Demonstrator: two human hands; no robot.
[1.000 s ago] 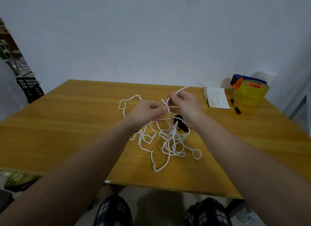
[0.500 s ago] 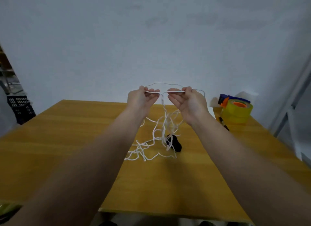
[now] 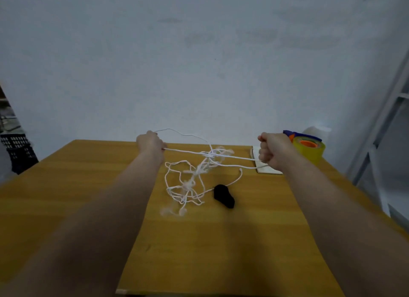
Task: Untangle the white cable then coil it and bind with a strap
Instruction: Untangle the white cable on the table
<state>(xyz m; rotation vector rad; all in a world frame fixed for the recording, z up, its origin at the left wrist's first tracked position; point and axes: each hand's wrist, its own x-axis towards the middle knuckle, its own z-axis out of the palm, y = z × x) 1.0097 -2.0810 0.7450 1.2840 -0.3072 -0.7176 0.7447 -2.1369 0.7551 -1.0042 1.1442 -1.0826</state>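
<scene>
Both hands have moved well apart since the previous frame, left hand point(image 3: 151, 143) and right hand point(image 3: 273, 151) each fisted on the white cable point(image 3: 199, 172), tensioning strands to expose the knot above the table point(image 3: 88, 186).

A plain workroom or small office — nothing homely about it. A bare wooden table point(image 3: 199, 241) stands against an unpainted pale wall point(image 3: 199, 53). Just beyond the right hand point(image 3: 273, 150) sit a yellow packing-tape dispenser point(image 3: 307, 149) and a notepad point(image 3: 265, 168) — desk supplies. Well off past the left hand point(image 3: 151, 143), a black perforated crate point(image 3: 18, 150) suggests storage; a pale metal frame point(image 3: 385, 124) rises far right.
</scene>
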